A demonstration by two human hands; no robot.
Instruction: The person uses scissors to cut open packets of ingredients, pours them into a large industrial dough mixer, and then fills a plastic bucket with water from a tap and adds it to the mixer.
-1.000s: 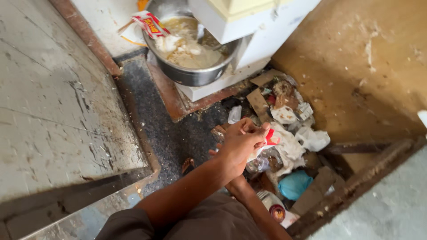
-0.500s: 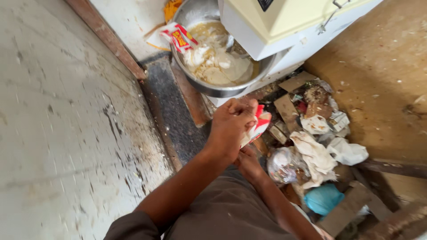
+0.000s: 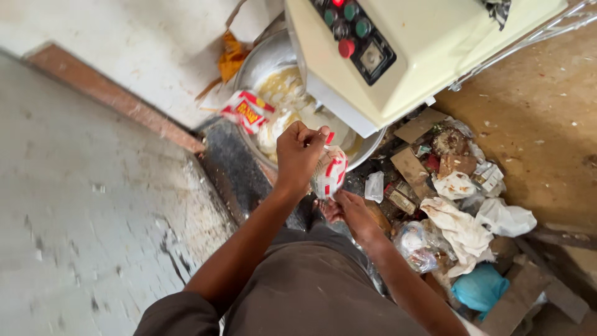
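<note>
Head view, steeply downward, close over hands [image 3: 298,155], bowl [image 3: 261,62], floor litter [image 3: 460,211].

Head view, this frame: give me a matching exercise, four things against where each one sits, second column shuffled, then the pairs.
Things:
1. red-and-white packet
2. metal bowl
3. blue bag
4. control panel

Places:
A. on the cream machine's sloping face, top of the picture
B. between the left hand above and the right hand below
C. low in the litter pile, right of the right forearm
D. under the machine's head, holding pale dough

Pairs: 1-B, 2-D, 3-C, 4-A
</note>
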